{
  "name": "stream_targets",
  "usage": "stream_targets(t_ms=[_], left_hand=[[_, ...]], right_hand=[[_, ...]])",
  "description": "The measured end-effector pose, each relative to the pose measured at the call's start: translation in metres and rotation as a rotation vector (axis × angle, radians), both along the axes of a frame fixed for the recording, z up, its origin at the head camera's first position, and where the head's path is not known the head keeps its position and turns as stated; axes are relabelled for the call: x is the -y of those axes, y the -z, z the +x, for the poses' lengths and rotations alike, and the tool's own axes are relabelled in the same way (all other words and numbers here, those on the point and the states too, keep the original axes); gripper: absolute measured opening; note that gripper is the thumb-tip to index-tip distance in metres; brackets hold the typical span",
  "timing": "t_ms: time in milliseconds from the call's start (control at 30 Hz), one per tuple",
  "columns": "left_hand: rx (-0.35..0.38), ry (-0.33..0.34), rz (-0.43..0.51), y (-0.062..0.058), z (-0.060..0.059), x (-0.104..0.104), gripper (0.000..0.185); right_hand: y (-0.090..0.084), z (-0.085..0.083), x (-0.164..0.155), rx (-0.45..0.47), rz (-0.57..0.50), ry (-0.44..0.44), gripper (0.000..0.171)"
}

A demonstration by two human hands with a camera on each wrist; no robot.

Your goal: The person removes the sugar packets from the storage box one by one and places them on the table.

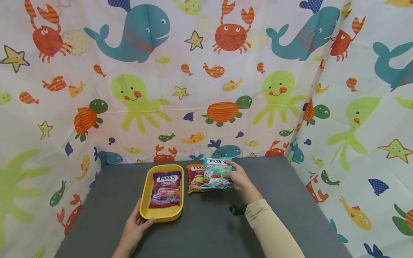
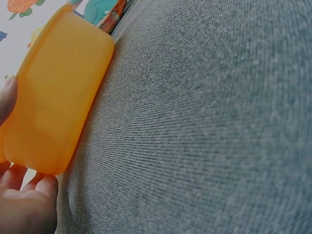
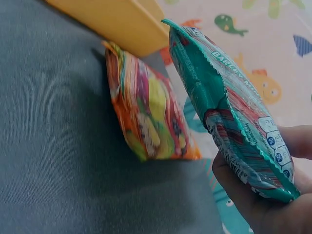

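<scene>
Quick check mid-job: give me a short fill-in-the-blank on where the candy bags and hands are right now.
1. The purple bag lies inside the ____ tray.
2. The right hand holds the ____ bag.
3. The orange bag lies on the ____ table.
4. The left hand grips the tray's near ____.

Missing words: yellow; teal; grey; corner

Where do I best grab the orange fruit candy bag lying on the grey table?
Probably the orange fruit candy bag by its crimped near edge, pinched from the near side: it lies flat, the teal mint bag in the right hand overlaps its right side, and the yellow tray flanks its left.
</scene>
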State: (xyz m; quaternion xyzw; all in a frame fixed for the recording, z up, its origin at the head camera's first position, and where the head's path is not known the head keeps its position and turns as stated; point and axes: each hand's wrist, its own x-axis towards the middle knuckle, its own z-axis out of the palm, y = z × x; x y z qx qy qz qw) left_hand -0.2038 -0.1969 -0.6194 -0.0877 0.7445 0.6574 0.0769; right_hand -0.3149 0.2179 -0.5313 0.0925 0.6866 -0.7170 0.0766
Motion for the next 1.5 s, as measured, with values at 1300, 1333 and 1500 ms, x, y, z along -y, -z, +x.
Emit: stream_targets(t_ms=[1300, 1333, 1500], left_hand=[[-0.020, -0.017, 0.016, -0.002, 0.000, 0.001, 0.102], [-0.024, -0.015, 0.018, -0.002, 0.000, 0.001, 0.102], [-0.021, -0.011, 0.024, -0.001, 0.000, 0.002, 0.104]], right_hand=[[0.028, -0.042, -0.062, 0.033, 0.176, -0.062, 0.081], [0.028, -0.042, -0.062, 0.031, 0.184, -0.059, 0.080], [0.033, -0.043, -0.064, 0.037, 0.216, -0.066, 0.080]])
